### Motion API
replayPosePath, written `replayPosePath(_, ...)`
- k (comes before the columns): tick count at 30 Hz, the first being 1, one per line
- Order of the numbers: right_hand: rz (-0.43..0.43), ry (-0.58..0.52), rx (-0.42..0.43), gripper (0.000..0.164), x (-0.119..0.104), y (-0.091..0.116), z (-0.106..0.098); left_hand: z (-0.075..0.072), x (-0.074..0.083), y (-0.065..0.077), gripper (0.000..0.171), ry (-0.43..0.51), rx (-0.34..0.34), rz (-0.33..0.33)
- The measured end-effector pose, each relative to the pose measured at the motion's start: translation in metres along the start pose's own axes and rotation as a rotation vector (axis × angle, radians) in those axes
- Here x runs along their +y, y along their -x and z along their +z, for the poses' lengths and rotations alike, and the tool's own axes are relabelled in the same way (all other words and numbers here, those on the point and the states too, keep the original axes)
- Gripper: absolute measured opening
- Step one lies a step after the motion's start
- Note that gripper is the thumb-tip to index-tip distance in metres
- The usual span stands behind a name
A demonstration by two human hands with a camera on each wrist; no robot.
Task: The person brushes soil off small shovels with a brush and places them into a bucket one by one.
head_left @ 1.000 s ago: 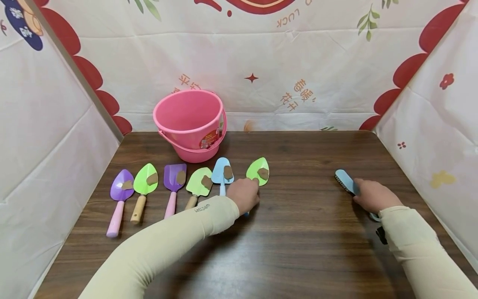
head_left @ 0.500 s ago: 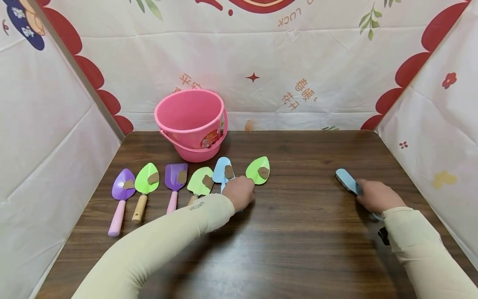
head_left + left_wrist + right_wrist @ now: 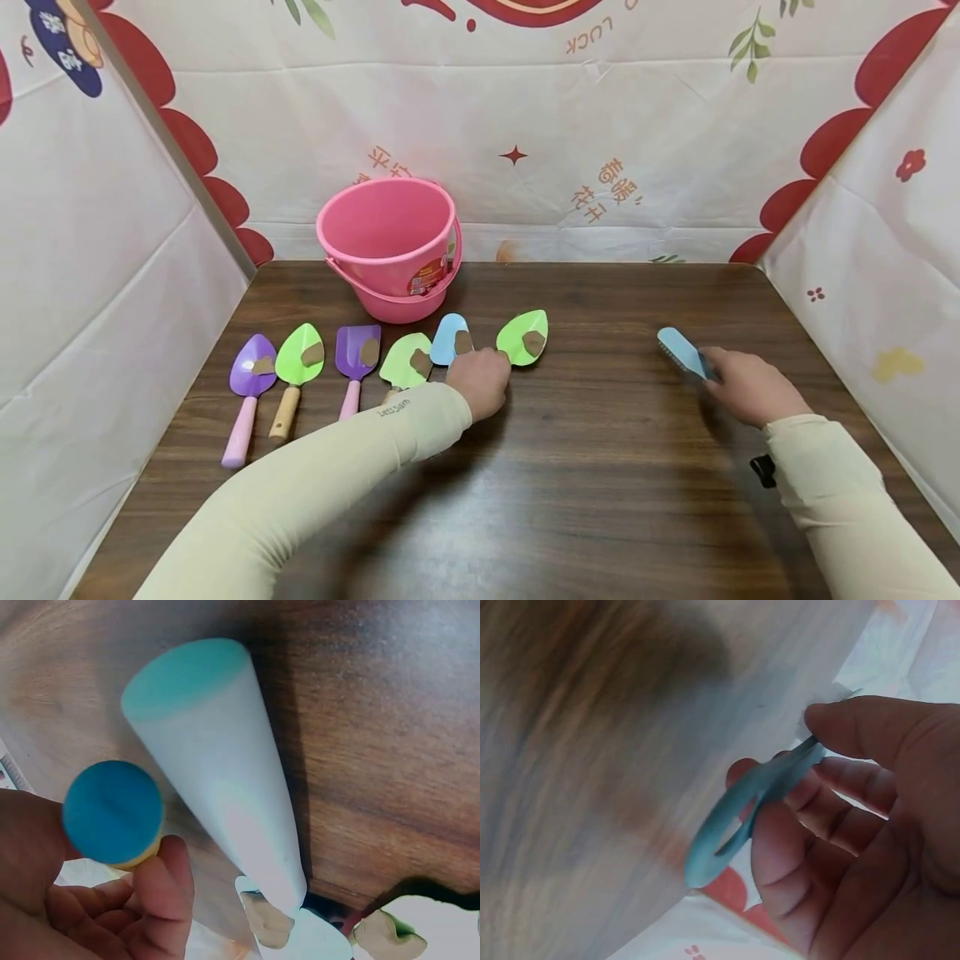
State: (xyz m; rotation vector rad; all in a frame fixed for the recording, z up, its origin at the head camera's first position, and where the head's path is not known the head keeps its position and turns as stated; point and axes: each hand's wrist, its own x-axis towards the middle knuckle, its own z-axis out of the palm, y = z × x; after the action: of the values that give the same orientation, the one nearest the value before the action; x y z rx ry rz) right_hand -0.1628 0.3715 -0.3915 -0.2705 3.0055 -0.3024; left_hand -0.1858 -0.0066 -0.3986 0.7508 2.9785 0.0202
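My left hand (image 3: 480, 383) pinches the handle of a bright green trowel (image 3: 514, 335), whose blade carries a brown patch. In the left wrist view, that handle's round blue end (image 3: 112, 811) shows between thumb and fingers, with a yellow edge. Right beside it lies a light blue trowel (image 3: 446, 335), its pale handle (image 3: 217, 765) tipped in teal. Over the right of the table, my right hand (image 3: 753, 387) grips a light blue brush (image 3: 682, 350) with dark bristles. The brush's looped handle end (image 3: 709, 847) pokes out between the fingers in the right wrist view.
A pink bucket (image 3: 386, 283) stands at the back left. Several more trowels lie in a row to the left, among them a purple one (image 3: 352, 346) and a pale green one (image 3: 399, 367), each with a brown patch. Printed cloth (image 3: 675, 108) hangs behind the brown table (image 3: 600, 467).
My left hand has shifted slightly left, partly covering the blue trowel, and the bright green blade has turned a little. My right hand has brought the brush slightly left and farther away from me.
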Motion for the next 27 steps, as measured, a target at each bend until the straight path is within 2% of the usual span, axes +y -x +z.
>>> replayPosePath(7,-0.054,-0.018,0.054,0.049,-0.027,-0.006,-0.007,-0.003,-0.002,0.001,0.011,-0.027,-0.002,0.019)
replayPosePath(15,-0.14,-0.021,0.112,0.05,-0.067,-0.012,-0.011,-0.007,-0.001,0.002,0.013,0.002,-0.006,0.029)
replayPosePath(27,-0.296,-0.006,0.219,0.048,-0.115,-0.026,0.001,-0.015,-0.004,0.008,0.014,0.072,-0.031,0.026)
